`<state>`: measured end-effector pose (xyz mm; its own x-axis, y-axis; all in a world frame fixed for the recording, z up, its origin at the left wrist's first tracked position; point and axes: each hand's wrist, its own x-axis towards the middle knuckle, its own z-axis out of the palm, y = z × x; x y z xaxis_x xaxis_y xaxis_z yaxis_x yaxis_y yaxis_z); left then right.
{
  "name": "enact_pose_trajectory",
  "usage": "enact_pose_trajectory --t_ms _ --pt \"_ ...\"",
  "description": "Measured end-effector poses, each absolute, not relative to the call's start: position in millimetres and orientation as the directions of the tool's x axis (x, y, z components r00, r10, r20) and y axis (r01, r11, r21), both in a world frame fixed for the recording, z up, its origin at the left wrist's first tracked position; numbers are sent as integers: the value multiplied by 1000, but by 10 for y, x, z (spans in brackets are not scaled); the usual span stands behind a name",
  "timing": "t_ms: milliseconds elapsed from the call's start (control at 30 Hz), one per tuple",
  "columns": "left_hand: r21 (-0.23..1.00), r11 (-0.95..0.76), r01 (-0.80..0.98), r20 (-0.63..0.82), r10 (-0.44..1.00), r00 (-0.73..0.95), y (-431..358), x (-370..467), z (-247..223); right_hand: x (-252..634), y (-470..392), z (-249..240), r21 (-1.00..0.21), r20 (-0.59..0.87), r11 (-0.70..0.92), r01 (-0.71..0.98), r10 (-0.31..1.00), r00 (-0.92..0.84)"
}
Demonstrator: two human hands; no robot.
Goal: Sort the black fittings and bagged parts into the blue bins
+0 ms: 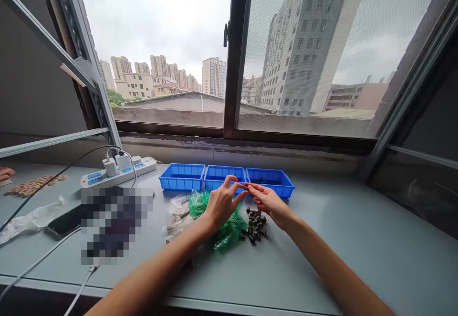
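Note:
My left hand [222, 202] and my right hand [271, 205] meet in front of the blue bins, fingertips almost touching. Between them is a small dark piece [246, 188], pinched by the right thumb and fingers. The left index finger and thumb close on its other side. It is too small to make out fully. Below my right hand lies a pile of small black bolt-like parts [255, 226]. Green plastic bags [229, 232] lie under my left hand and wrist, partly hidden by it. Clear bags of small parts [178, 213] are to their left.
Three blue bins stand in a row: left [182, 177], middle [214, 175], right [282, 184], the last with a few dark parts inside. Leftward are a power strip [118, 173], cables, a phone [67, 220], and another person's hand [5, 173] near brown pieces [34, 185].

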<state>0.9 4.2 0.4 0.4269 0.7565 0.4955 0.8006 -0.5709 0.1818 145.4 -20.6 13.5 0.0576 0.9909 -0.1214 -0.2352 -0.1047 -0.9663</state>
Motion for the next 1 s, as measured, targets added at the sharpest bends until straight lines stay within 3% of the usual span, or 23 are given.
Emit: enact_pose_trajectory --t_ms 167,333,500,733,833,900,1000 --pt "152 -593 791 490 740 461 70 9 -9 1657 -95 155 -962 18 89 -257 964 267" --pt "131 -655 744 491 695 525 76 -8 -28 1794 9 46 -973 177 223 -59 886 427" --pt "103 -625 774 465 718 518 83 7 -26 1807 24 -8 -962 270 256 91 864 425" --pt "118 -618 778 457 729 509 92 23 -22 1762 -50 87 -968 247 206 147 891 380" --pt "117 -608 785 453 736 502 87 22 -22 1748 -99 112 -945 287 227 234 921 263" --pt "118 -593 797 454 746 488 82 24 -20 1742 -140 112 -900 312 276 336 948 57" --pt "129 -575 808 452 759 468 73 30 -14 1720 -206 86 -821 238 324 470 943 -234"
